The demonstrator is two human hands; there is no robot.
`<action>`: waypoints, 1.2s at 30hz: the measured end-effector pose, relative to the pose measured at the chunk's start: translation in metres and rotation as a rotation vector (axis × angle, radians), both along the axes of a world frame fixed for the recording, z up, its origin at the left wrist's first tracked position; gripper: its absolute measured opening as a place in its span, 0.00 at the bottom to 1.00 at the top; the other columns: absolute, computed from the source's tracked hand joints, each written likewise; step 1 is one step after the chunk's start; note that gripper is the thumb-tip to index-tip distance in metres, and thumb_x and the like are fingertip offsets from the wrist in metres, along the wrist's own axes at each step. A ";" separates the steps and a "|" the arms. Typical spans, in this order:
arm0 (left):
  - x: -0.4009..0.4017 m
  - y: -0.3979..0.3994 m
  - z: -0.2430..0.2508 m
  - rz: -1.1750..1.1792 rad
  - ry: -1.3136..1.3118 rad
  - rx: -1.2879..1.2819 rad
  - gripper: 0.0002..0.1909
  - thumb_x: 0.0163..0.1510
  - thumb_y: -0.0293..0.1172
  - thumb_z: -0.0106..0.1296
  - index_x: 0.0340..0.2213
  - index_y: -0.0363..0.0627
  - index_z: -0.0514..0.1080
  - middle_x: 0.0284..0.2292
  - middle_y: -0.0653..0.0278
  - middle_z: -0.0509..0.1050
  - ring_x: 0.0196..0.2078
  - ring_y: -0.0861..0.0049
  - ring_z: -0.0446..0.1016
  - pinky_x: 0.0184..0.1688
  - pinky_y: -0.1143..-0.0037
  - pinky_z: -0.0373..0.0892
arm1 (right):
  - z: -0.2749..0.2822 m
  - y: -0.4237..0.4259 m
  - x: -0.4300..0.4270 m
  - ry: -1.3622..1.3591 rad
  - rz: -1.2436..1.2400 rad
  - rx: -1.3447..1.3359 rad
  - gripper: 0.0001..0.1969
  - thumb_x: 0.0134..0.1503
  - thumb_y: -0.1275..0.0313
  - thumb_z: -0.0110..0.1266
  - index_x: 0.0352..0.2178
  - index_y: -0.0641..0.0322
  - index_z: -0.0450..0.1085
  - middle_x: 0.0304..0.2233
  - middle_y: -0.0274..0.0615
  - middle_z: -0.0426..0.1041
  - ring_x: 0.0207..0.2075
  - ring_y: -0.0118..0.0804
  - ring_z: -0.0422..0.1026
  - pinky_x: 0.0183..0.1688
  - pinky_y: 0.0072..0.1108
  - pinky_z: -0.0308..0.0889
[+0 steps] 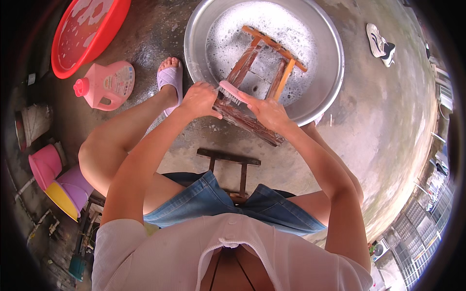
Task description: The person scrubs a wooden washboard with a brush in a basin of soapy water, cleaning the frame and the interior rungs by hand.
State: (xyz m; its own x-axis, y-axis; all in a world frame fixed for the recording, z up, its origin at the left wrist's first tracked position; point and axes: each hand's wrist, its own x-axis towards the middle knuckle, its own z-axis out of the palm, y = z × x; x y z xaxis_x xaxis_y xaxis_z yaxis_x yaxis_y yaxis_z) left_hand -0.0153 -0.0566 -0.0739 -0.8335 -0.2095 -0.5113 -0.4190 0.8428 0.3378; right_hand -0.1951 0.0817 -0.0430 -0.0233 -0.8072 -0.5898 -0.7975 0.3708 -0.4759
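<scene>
A small wet wooden stool [251, 123] leans across the near rim of a large metal basin [326, 83]. Its legs and crossbar reach into the soapy water [269, 18], while the worn, reddish-brown seat hangs outside the rim. My left hand [200, 99] grips the seat's left end, thumb on the near side. Between the fingers of my right hand [267, 113] is a pink scrubbing brush [230, 88]. Its white bristles face the seat's left part, close to my left hand; whether they touch the wood is hard to tell.
A red plastic tub [109, 40] with sudsy water stands at the upper left, beside a pink detergent jug [109, 80]. Another wooden stool [229, 156] is beneath me. Plastic buckets [45, 165] stand at left; sneakers [376, 42] lie on the concrete floor at right.
</scene>
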 end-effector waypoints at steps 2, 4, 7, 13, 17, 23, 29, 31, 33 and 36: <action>0.005 0.001 -0.006 0.008 0.070 -0.030 0.38 0.27 0.54 0.63 0.35 0.33 0.70 0.38 0.54 0.72 0.45 0.63 0.67 0.51 0.71 0.59 | -0.025 -0.025 -0.032 0.194 0.074 -0.020 0.24 0.58 0.67 0.40 0.55 0.30 0.52 0.31 0.52 0.72 0.31 0.51 0.73 0.33 0.35 0.68; 0.003 0.001 -0.006 0.022 0.158 -0.038 0.37 0.27 0.54 0.63 0.34 0.35 0.70 0.37 0.56 0.72 0.45 0.63 0.67 0.51 0.70 0.60 | -0.058 -0.059 -0.072 0.359 -0.023 0.046 0.24 0.58 0.67 0.38 0.56 0.33 0.50 0.31 0.52 0.73 0.32 0.50 0.73 0.34 0.36 0.68; 0.001 -0.005 -0.011 -0.008 0.241 0.019 0.35 0.27 0.51 0.64 0.34 0.37 0.71 0.39 0.58 0.70 0.46 0.64 0.66 0.52 0.69 0.59 | -0.097 -0.082 -0.115 0.502 -0.141 -0.071 0.23 0.58 0.67 0.36 0.56 0.35 0.48 0.31 0.52 0.73 0.33 0.50 0.73 0.36 0.37 0.67; 0.029 -0.026 -0.022 0.064 0.339 0.144 0.30 0.27 0.47 0.65 0.32 0.40 0.69 0.40 0.62 0.68 0.46 0.65 0.64 0.49 0.68 0.61 | -0.028 -0.010 -0.027 0.116 0.106 -0.057 0.21 0.57 0.67 0.40 0.54 0.37 0.55 0.25 0.51 0.73 0.29 0.53 0.73 0.35 0.38 0.67; 0.023 -0.029 -0.007 -0.016 0.225 0.118 0.27 0.30 0.43 0.64 0.31 0.40 0.67 0.34 0.62 0.67 0.42 0.65 0.65 0.42 0.69 0.66 | 0.030 -0.015 -0.028 -0.012 0.292 0.002 0.25 0.57 0.68 0.41 0.55 0.28 0.52 0.24 0.47 0.73 0.28 0.49 0.73 0.33 0.37 0.67; 0.005 -0.022 0.028 -0.116 0.147 0.018 0.25 0.34 0.43 0.63 0.30 0.39 0.68 0.31 0.60 0.68 0.40 0.65 0.68 0.40 0.69 0.67 | 0.053 -0.029 -0.067 0.099 -0.069 -0.092 0.19 0.57 0.65 0.42 0.51 0.35 0.59 0.24 0.50 0.71 0.29 0.48 0.72 0.32 0.34 0.65; 0.004 -0.001 0.032 -0.290 0.040 0.191 0.22 0.40 0.46 0.58 0.26 0.38 0.68 0.29 0.58 0.68 0.38 0.62 0.68 0.36 0.65 0.65 | 0.042 0.080 -0.068 -0.092 -0.583 -0.081 0.16 0.54 0.60 0.48 0.37 0.61 0.68 0.20 0.50 0.69 0.23 0.48 0.66 0.31 0.32 0.62; -0.017 0.002 0.038 -0.328 0.089 0.199 0.22 0.43 0.49 0.55 0.25 0.38 0.68 0.28 0.58 0.68 0.37 0.61 0.68 0.36 0.64 0.65 | 0.024 0.131 -0.071 0.056 -0.577 -0.198 0.14 0.54 0.62 0.49 0.33 0.64 0.69 0.17 0.47 0.65 0.20 0.42 0.64 0.27 0.29 0.61; -0.052 0.001 0.055 -0.264 -0.282 0.317 0.23 0.49 0.51 0.48 0.24 0.38 0.68 0.26 0.57 0.69 0.35 0.61 0.69 0.35 0.64 0.64 | 0.040 0.152 -0.065 -0.023 -0.744 -0.163 0.13 0.55 0.64 0.48 0.32 0.65 0.68 0.16 0.42 0.64 0.18 0.35 0.62 0.24 0.25 0.60; -0.106 -0.040 0.017 0.088 0.246 0.205 0.13 0.54 0.37 0.42 0.31 0.41 0.72 0.28 0.56 0.72 0.34 0.61 0.70 0.39 0.65 0.66 | 0.080 0.147 -0.060 -0.225 -0.996 -0.144 0.12 0.56 0.65 0.47 0.31 0.66 0.68 0.14 0.34 0.60 0.17 0.24 0.57 0.20 0.19 0.56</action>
